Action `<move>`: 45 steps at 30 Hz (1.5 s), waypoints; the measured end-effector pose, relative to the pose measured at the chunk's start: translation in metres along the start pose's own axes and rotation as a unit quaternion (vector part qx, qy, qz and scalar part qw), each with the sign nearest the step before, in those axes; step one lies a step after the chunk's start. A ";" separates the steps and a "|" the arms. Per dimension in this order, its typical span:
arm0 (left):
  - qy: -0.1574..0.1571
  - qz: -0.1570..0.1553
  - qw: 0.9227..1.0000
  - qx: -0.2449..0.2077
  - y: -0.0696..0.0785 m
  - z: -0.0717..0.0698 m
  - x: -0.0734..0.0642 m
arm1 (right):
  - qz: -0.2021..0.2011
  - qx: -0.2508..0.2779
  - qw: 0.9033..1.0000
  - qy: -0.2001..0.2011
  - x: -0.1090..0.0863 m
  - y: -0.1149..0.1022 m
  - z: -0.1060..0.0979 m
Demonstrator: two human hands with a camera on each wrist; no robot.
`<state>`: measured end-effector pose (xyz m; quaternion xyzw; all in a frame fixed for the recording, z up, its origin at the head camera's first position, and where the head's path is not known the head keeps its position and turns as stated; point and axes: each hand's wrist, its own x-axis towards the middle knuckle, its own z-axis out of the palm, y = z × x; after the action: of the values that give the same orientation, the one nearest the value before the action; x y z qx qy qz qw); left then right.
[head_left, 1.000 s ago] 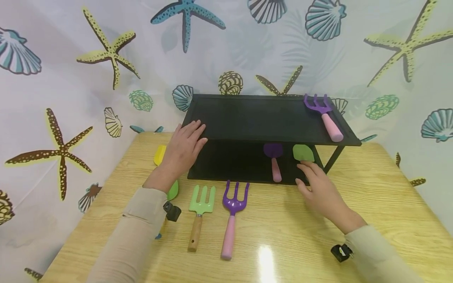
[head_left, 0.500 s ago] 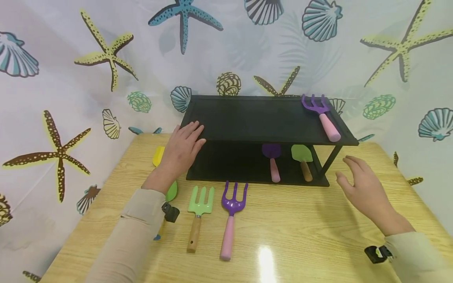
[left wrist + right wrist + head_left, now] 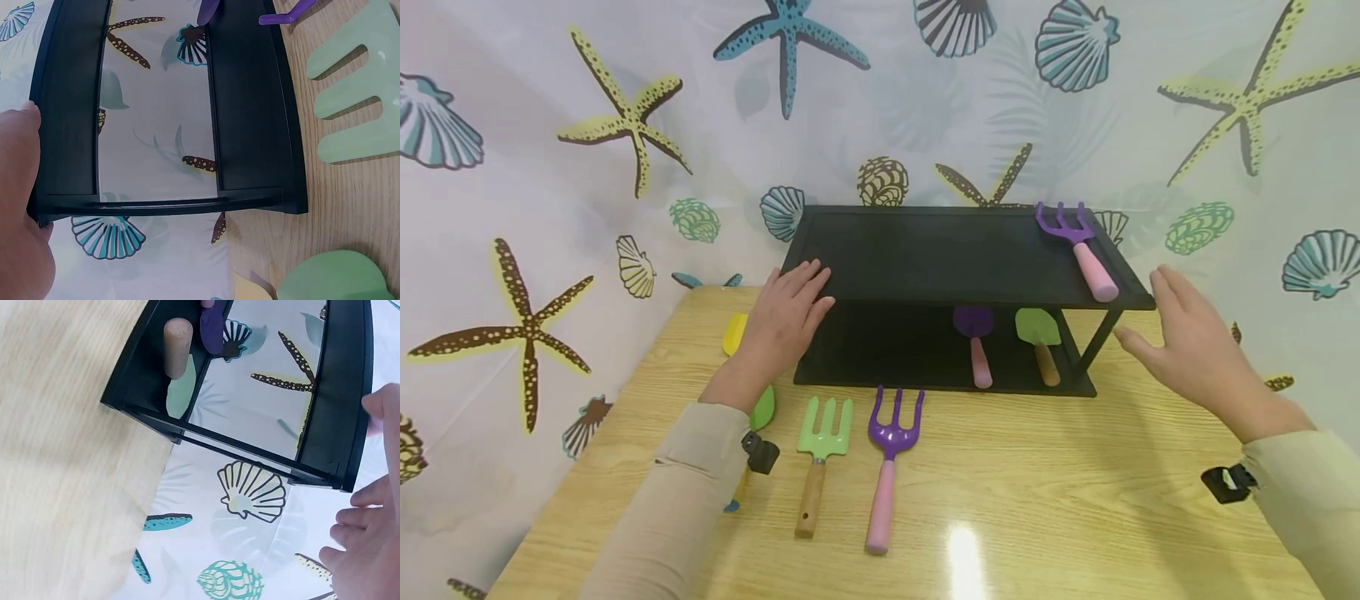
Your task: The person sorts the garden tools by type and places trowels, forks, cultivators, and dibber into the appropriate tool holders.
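A black two-tier shelf (image 3: 917, 254) stands at the back of the table. My left hand (image 3: 782, 312) rests on its top left corner with fingers extended. At the right end, my right hand (image 3: 1195, 346) is beside the top board's corner, fingers extended and holding nothing; in the right wrist view its thumb tip is right at the board's edge. A purple hand fork (image 3: 1078, 250) with a pink handle lies on the top board's right end. On the lower board lie a purple trowel (image 3: 977, 346) with a pink handle and a green trowel (image 3: 1039, 340) with a wooden handle.
In front of the shelf lie a green hand fork (image 3: 820, 458) with a wooden handle and a purple hand fork (image 3: 887, 467) with a pink handle. A green blade (image 3: 763, 408) and a yellow tool (image 3: 734, 333) show partly behind my left arm. A patterned cloth (image 3: 925, 100) hangs behind.
My right hand has drawn away from the green trowel on the lower board, then moved right and up to the top board's right corner. The left hand stays on the shelf.
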<state>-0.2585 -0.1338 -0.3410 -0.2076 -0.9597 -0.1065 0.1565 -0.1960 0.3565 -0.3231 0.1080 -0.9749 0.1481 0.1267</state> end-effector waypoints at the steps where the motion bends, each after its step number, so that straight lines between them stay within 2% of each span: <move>1: 0.000 0.001 1.000 0.000 0.000 0.001 0.000 | -0.010 -0.011 1.000 -0.005 0.003 -0.001 -0.001; 5: 0.002 0.002 1.000 0.000 0.001 0.003 0.001 | -0.038 -0.039 0.998 -0.031 0.015 -0.003 -0.005; 11: 0.000 0.007 1.000 -0.004 0.005 0.004 0.003 | -0.026 -0.037 0.994 -0.103 0.027 0.000 -0.009; 14: 0.003 0.010 1.000 -0.005 0.005 0.004 0.004 | -0.019 -0.024 0.992 -0.120 0.029 0.001 -0.009; 18: 0.002 0.010 1.000 -0.002 0.004 0.002 0.004 | -0.020 -0.027 0.993 -0.113 0.031 0.002 -0.008; 27: -0.023 0.011 0.999 0.020 -0.001 -0.006 0.002 | -0.020 -0.077 0.990 -0.116 0.034 -0.005 0.000; 34: -0.026 0.019 0.999 0.006 -0.004 -0.013 -0.005 | -0.021 -0.091 0.988 -0.121 0.035 -0.007 0.003; 39: -0.018 0.026 0.999 -0.009 -0.002 -0.015 -0.010 | -0.023 -0.092 0.988 -0.120 0.036 -0.004 0.004; 45: 0.010 0.048 0.999 -0.024 0.003 -0.019 -0.018 | -0.040 -0.104 0.989 -0.102 0.035 -0.001 0.004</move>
<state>-0.2362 -0.1429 -0.3289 -0.2558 -0.9443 -0.1242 0.1656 -0.2296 0.3479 -0.3169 0.1477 -0.9877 0.0286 0.0433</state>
